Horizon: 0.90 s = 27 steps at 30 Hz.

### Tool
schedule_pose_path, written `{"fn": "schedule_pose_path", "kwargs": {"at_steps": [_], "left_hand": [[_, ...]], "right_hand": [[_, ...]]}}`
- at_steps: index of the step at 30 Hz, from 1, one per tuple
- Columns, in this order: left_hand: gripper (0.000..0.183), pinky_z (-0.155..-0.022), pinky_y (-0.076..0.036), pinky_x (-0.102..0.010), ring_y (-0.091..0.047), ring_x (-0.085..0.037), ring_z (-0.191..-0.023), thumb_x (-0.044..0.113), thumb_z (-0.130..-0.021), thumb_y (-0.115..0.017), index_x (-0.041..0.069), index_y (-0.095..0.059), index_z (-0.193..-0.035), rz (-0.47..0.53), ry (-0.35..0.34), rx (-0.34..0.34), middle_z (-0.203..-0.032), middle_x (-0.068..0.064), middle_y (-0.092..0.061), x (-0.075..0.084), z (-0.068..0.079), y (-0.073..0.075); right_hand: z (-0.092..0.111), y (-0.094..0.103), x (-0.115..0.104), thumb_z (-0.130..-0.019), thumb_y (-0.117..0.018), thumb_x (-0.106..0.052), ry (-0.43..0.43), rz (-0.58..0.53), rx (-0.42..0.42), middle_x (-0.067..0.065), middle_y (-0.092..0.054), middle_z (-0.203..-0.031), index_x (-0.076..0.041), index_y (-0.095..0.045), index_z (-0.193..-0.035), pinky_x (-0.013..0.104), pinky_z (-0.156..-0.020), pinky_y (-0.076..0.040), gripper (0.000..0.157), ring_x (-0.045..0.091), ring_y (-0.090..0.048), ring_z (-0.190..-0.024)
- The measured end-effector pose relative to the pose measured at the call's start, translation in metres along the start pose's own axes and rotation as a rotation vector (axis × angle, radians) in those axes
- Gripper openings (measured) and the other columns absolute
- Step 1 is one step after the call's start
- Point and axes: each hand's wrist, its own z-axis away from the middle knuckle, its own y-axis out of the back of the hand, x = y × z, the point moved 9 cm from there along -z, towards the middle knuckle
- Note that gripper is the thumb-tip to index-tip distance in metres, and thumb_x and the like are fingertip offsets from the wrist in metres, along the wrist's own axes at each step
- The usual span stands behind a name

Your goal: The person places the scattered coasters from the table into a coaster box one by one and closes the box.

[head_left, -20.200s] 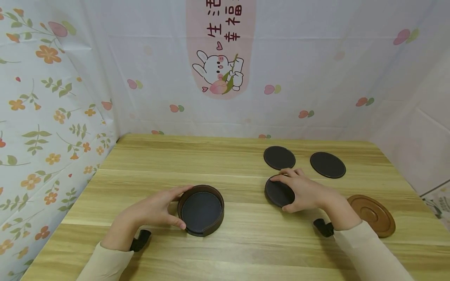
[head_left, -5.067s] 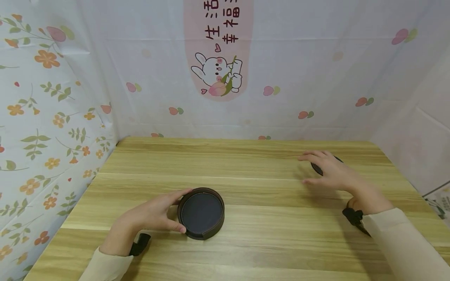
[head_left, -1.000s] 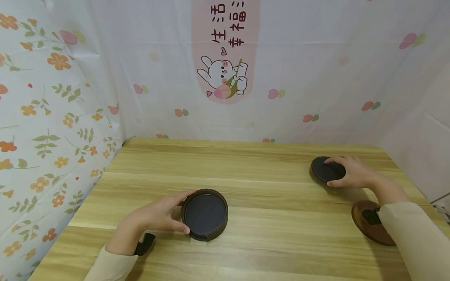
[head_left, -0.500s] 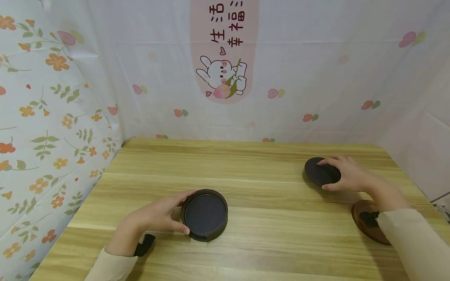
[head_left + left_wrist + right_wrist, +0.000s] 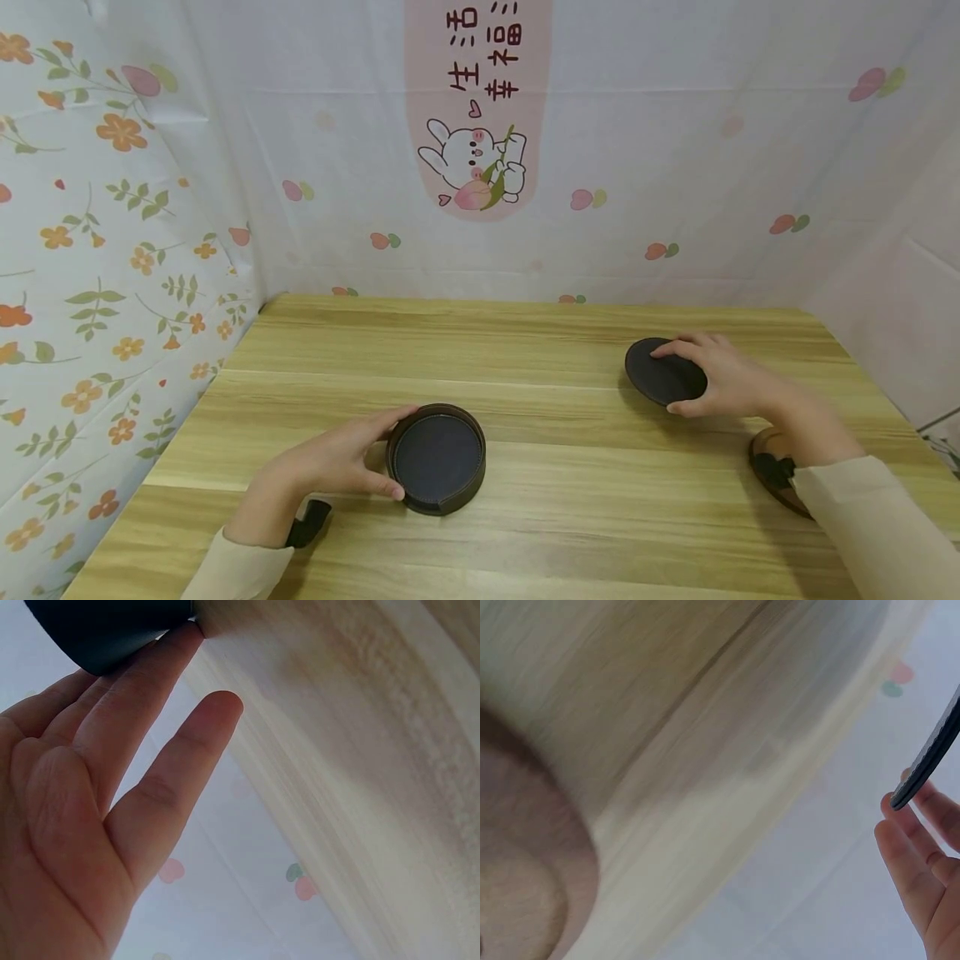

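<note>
A round dark brown leather-look coaster holder (image 5: 467, 493) with a low wall and a front notch stands on the table, a black stitched coaster (image 5: 438, 459) lying inside. My left hand (image 5: 333, 458) rests at its left side, index finger at the back and thumb near the front. In the left wrist view, the straight fingers (image 5: 139, 694) touch the dark wall and the thumb stands apart. Further right, my right hand (image 5: 731, 379) pinches a black round coaster (image 5: 660, 375) by its edge, tilted above the table. Its thin edge (image 5: 926, 765) shows in the right wrist view.
A brown round wooden-looking piece (image 5: 776, 483) with a raised ring lies at the right, partly under the right forearm. The pale wood table (image 5: 540, 533) meets a patterned cloth (image 5: 615, 150) at the back. Black camera straps (image 5: 307, 523) sit at both wrists.
Of the coasters once lying at the right, the last has been lifted; my right hand has carried it leftward over the past second. My left hand stays beside the holder.
</note>
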Motion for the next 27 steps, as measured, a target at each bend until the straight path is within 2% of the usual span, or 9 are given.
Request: {"fn": "schedule_pose_path", "kwargs": {"at_steps": [15,27], "left_hand": [[0.105,-0.112,-0.037,-0.06,-0.051,-0.037,-0.135,0.043,-0.075,-0.084,0.005,-0.029,-0.156,0.004,-0.008,0.005,-0.155,-0.014,-0.042,0.0,0.0,-0.001],[0.106,-0.112,-0.036,-0.061,-0.049,-0.039,-0.136,0.043,-0.076,-0.084,0.002,-0.027,-0.156,0.008,0.001,0.005,-0.156,-0.017,-0.04,0.001,0.0,-0.001]], "right_hand": [[-0.002,-0.01,-0.045,-0.075,-0.085,-0.035,0.074,-0.009,0.007,0.019,-0.04,-0.149,-0.024,-0.055,-0.136,0.065,-0.094,-0.045,0.068,0.046,-0.034,-0.134],[-0.017,-0.024,-0.084,-0.075,-0.084,-0.035,0.16,-0.044,0.004,0.017,-0.04,-0.15,-0.028,-0.056,-0.136,0.06,-0.095,-0.047,0.067,0.041,-0.036,-0.136]]}}
